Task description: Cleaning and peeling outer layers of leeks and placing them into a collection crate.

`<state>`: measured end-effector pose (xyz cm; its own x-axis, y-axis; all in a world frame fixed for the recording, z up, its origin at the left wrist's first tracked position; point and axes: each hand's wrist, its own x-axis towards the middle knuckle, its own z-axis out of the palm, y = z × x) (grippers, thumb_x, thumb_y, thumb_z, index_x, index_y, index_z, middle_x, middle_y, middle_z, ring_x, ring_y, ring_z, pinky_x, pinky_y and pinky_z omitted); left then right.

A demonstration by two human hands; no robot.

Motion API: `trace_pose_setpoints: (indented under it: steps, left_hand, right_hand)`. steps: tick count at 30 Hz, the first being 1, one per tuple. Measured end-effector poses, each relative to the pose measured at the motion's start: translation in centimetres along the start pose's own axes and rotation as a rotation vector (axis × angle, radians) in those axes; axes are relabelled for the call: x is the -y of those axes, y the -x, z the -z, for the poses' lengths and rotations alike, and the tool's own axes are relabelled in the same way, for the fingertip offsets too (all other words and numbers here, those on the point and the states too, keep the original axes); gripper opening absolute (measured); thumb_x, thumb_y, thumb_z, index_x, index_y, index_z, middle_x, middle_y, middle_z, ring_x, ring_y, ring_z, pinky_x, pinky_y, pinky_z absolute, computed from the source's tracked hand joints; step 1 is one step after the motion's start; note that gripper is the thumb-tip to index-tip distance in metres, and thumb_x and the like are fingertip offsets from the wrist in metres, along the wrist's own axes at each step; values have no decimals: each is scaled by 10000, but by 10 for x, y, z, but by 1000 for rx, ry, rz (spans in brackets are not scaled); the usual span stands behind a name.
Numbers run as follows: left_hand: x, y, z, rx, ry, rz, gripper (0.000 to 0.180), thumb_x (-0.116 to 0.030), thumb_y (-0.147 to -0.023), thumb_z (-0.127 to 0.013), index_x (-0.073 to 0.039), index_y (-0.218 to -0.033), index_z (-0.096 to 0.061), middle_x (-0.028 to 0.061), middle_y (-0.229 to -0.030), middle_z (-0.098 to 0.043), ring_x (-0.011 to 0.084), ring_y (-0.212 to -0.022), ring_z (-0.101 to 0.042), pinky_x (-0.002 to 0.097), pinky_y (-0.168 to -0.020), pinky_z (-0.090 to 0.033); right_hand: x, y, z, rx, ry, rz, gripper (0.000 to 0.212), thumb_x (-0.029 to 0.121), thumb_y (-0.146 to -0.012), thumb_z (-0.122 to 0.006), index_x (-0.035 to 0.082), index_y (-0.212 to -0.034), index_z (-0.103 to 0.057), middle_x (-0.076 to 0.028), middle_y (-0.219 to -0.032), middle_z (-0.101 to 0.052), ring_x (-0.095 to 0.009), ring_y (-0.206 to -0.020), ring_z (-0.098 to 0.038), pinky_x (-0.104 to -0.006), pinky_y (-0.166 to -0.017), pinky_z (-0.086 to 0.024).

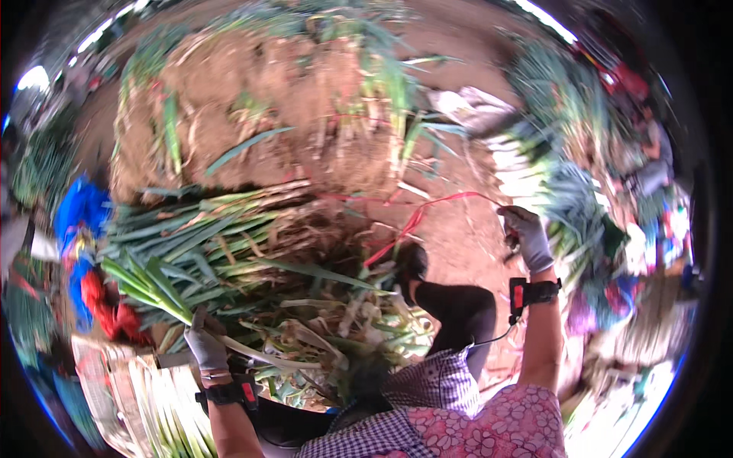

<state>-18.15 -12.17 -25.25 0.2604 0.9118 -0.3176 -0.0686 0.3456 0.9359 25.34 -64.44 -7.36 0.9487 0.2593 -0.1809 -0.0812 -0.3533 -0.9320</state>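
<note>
My left hand (206,343), in a grey glove, is closed round a leek (156,294). Its green leaves point up and left, and its pale stalk (267,354) runs right from my fist. On the right, my gloved right hand (525,233) is raised over the dirt floor, its fingers closed at the end of a red plastic strip (443,202). The strip curves down and left toward my shoe. Between my hands and beyond the left one lies a heap of untrimmed leeks (206,229), with loose peeled leaves (328,336) at its near side.
Cleaned white-stalked leeks (164,404) lie by my left forearm. A large soil-covered pile (244,99) with leeks stands ahead. More leeks (523,164) are laid out at right, near a pale sack (473,108). Blue and red bags (84,217) sit at left. Another person (653,156) sits far right.
</note>
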Motion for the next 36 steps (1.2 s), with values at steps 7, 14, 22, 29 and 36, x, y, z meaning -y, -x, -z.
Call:
trace_pose_setpoints:
  steps: [7, 14, 22, 29, 36]
  left_hand:
    - [13, -7, 5, 35, -190, -61, 435, -258, -936, -727, -92, -568, -565, 32, -505, -472, 166, -457, -492, 314, -483, -387]
    - [14, -30, 81, -104, -152, -175, 440, -259, -917, -746, -90, -559, -556, 27, -505, -474, 161, -462, -465, 333, -488, -364]
    - [28, -23, -5, 34, -59, -55, 234, -159, -919, -726, -63, -712, -673, 4, -567, -512, 134, -481, -498, 300, -472, -387]
    - [-51, 22, -20, -167, -51, 175, 186, -156, -953, -617, 4, -906, -700, 50, -573, -585, 152, -464, -539, 293, -458, -427]
    - [-76, 1, -1, -313, -111, 234, 199, -99, -957, -574, 56, -1044, -662, 37, -560, -511, 148, -436, -485, 301, -427, -413]
  right_hand:
    - [-260, 214, 294, -609, 212, -341, 322, 275, -947, -702, 79, -705, -622, 25, -559, -479, -105, -435, -439, -312, -416, -359]
    - [-411, 299, 390, -605, 1469, -806, 306, 334, -902, -665, 67, -991, -784, -193, -972, -774, -349, -852, -757, -449, -721, -601]
    - [-290, -100, 207, -358, 819, 56, 303, 197, -909, -626, -8, -1110, -726, -171, -846, -745, -326, -752, -695, -494, -729, -545]
    - [-157, -229, -438, 442, 628, 576, 409, 265, -919, -698, 61, -1274, -691, -241, -1156, -727, -418, -1066, -704, -487, -922, -568]
    - [-208, -236, -696, 360, 566, 689, 505, 271, -965, -668, 96, -1426, -557, -193, -1464, -560, -424, -1304, -560, -523, -1056, -498]
